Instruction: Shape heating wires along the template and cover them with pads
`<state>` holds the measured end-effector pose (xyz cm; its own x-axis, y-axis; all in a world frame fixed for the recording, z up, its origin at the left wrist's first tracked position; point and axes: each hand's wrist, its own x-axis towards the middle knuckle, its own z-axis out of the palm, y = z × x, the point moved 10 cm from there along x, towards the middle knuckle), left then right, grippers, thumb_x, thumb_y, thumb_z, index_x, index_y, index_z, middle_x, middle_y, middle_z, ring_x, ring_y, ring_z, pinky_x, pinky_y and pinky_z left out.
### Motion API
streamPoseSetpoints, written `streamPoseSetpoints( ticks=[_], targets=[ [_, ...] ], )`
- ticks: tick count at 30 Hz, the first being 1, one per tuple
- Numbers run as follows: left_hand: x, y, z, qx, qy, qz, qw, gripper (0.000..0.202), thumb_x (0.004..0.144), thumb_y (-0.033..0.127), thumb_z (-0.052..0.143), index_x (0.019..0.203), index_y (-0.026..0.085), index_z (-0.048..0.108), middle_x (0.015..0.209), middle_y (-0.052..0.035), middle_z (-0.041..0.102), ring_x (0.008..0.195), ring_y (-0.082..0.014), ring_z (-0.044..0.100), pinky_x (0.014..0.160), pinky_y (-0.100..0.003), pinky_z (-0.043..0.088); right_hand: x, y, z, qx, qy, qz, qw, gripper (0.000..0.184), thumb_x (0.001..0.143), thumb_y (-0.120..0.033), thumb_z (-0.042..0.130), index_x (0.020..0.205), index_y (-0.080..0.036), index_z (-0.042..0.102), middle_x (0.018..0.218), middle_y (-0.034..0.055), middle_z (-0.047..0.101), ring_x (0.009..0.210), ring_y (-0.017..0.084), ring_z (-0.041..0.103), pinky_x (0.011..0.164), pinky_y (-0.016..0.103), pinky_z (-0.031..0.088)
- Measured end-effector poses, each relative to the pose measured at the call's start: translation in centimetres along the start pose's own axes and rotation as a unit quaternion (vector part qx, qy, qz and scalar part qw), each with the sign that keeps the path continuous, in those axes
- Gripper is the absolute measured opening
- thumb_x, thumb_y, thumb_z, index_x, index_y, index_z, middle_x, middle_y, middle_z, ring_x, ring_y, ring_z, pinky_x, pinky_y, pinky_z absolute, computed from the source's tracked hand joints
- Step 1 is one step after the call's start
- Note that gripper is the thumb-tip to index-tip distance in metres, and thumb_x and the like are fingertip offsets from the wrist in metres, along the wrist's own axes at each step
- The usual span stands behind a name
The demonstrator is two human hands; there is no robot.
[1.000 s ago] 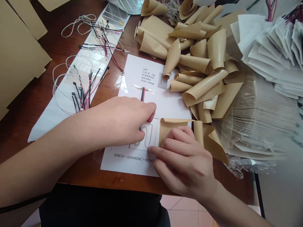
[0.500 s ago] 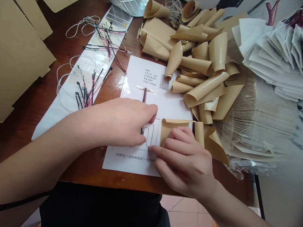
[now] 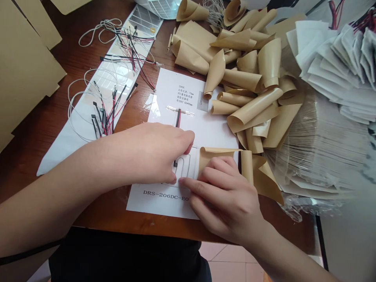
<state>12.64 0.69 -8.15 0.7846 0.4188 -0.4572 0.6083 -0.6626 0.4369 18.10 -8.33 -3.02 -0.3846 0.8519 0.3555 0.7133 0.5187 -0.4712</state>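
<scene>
Palm down over the white printed sheet [image 3: 173,211] rests my left hand [image 3: 155,154], its thumb and index finger apart, the other fingers hidden beneath. Between these two digits shows a short lead with a black end [image 3: 175,162]. My right hand [image 3: 227,196] has its index fingertip on the lower part of a thin looped wire or line [image 3: 189,164]; its other fingers are curled, and anything inside them is hidden. Just above that hand lies a curled piece of brown paper [image 3: 213,152]. Black and red leads [image 3: 178,118] run from a taped strip into my left hand.
Rolled brown papers [image 3: 252,107] are piled at the right. Beyond them stand a plastic-wrapped stack [image 3: 317,145] and white pouches [image 3: 329,66]. On a long white strip [image 3: 67,137] at the left lie loose black and red leads [image 3: 107,111]. Cardboard [image 3: 26,74] is at far left.
My right index fingertip has moved slightly left along the loop. My left thumb has shifted a little left and down. The things around look the same.
</scene>
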Motion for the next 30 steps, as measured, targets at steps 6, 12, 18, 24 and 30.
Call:
streamPoseSetpoints(
  ticks=[6, 12, 18, 24, 30],
  targets=[
    [0.0, -0.6, 0.2, -0.029, -0.019, -0.024, 0.999, 0.046, 0.069, 0.045, 0.072, 0.109, 0.029, 0.058, 0.094, -0.0029, 0.069, 0.079, -0.0236, 0.063, 0.064, -0.032, 0.039, 0.1, 0.4, -0.2, -0.011, 0.011, 0.017, 1.0, 0.017, 0.09, -0.008, 0.059, 0.087, -0.015, 0.074, 0.062, -0.0012, 0.048, 0.066, 0.014, 0.035, 0.064, 0.034, 0.032],
    [0.1, -0.8, -0.3, -0.054, -0.03, -0.037, 0.997, 0.062, 0.071, 0.043, 0.076, 0.128, 0.032, 0.053, 0.104, -0.0039, 0.071, 0.084, -0.0247, 0.065, 0.062, -0.032, 0.04, 0.3, 0.5, -0.3, -0.022, 0.003, 0.024, 0.999, 0.018, 0.09, -0.009, 0.059, 0.089, -0.016, 0.075, 0.063, -0.0012, 0.047, 0.066, 0.014, 0.037, 0.065, 0.035, 0.033],
    [0.1, -1.5, -2.8, -0.049, 0.073, -0.065, 0.994, 0.033, 0.087, 0.04, 0.062, 0.118, 0.028, 0.058, 0.107, -0.0054, 0.071, 0.087, -0.0227, 0.065, 0.063, -0.031, 0.04, 0.0, 1.0, -1.1, -0.042, 0.039, 0.047, 0.997, 0.017, 0.09, -0.007, 0.059, 0.094, -0.015, 0.073, 0.077, 0.0039, 0.059, 0.072, 0.017, 0.051, 0.07, 0.037, 0.039],
    [0.1, -3.6, -3.6, -0.038, 0.139, -0.13, 0.981, 0.045, 0.073, 0.059, 0.073, 0.103, 0.028, 0.062, 0.096, -0.0038, 0.07, 0.079, -0.0229, 0.063, 0.062, -0.033, 0.037, -0.3, 2.0, -2.3, -0.087, 0.097, 0.08, 0.988, 0.015, 0.092, -0.012, 0.062, 0.103, -0.02, 0.07, 0.093, 0.0064, 0.068, 0.086, 0.021, 0.066, 0.08, 0.041, 0.048],
    [0.2, -2.9, -3.4, -0.039, 0.114, -0.105, 0.987, 0.032, 0.08, 0.055, 0.064, 0.094, 0.027, 0.062, 0.089, -0.0029, 0.071, 0.075, -0.0217, 0.062, 0.059, -0.033, 0.035, -0.9, 4.5, -4.4, -0.119, 0.183, 0.125, 0.968, 0.023, 0.09, -0.017, 0.066, 0.111, -0.023, 0.071, 0.112, 0.0117, 0.069, 0.103, 0.028, 0.068, 0.086, 0.046, 0.055]
  ],
)
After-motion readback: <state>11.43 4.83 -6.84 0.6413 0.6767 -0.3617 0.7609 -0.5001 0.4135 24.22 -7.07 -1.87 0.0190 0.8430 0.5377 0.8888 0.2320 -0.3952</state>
